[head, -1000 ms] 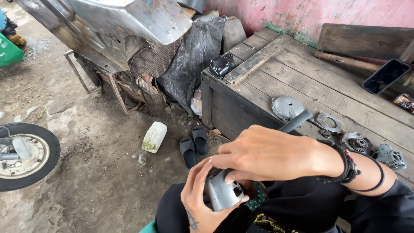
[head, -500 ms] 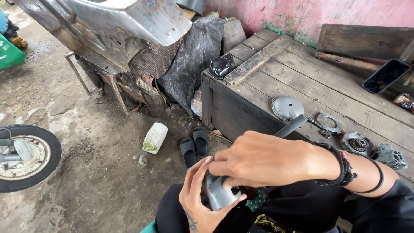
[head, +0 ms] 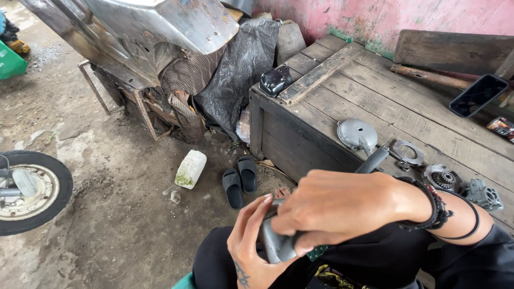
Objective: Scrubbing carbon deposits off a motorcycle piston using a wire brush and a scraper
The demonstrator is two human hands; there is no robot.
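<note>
Low in the head view, over the lap, a grey metal part point(head: 274, 243) is gripped by both hands. It is cupped from below by the left hand point(head: 251, 246), fingers curled up around its side, and clamped from above by the right hand point(head: 334, 206), fingers wrapped over its top — a dark handle point(head: 373, 159) is seen sticking out past the right knuckles, though whether it is held by that hand cannot be told. Dark bands point(head: 436, 203) are worn on the right wrist. Just beyond the hands, a wooden platform point(head: 342, 96) is loaded with loose pieces: a grey round cover point(head: 356, 132), a flat metal gasket ring point(head: 408, 151), a geared round part point(head: 442, 179), a small grey housing point(head: 484, 194). Farther back a black phone point(head: 477, 94) is laid, and a small black casing point(head: 274, 80) near the platform's corner. On the dirt floor — black sandals point(head: 240, 179), a white block point(head: 190, 168) beside them, a wheel point(head: 29, 190) at far left.
</note>
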